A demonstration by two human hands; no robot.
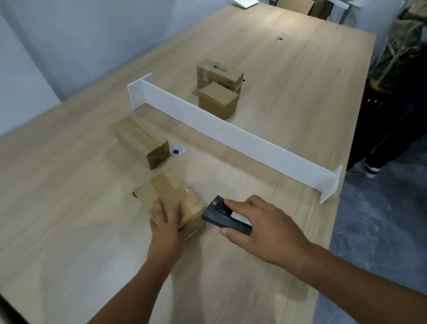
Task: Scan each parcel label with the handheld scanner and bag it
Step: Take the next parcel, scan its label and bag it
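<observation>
Just left of our right hand (263, 223) gripping the scanner (226, 218), no label shows on the parcel (176, 196) under our flat left hand (165, 220): misread risk.

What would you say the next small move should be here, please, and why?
Probably turn the nearest box with the left hand to find its label. The right hand already holds the scanner right beside that box, yet only brown tape shows on its top, and no label is visible to scan.

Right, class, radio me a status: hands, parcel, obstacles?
Left hand flat on parcel. Right hand holding scanner beside it. No obstacles.
</observation>
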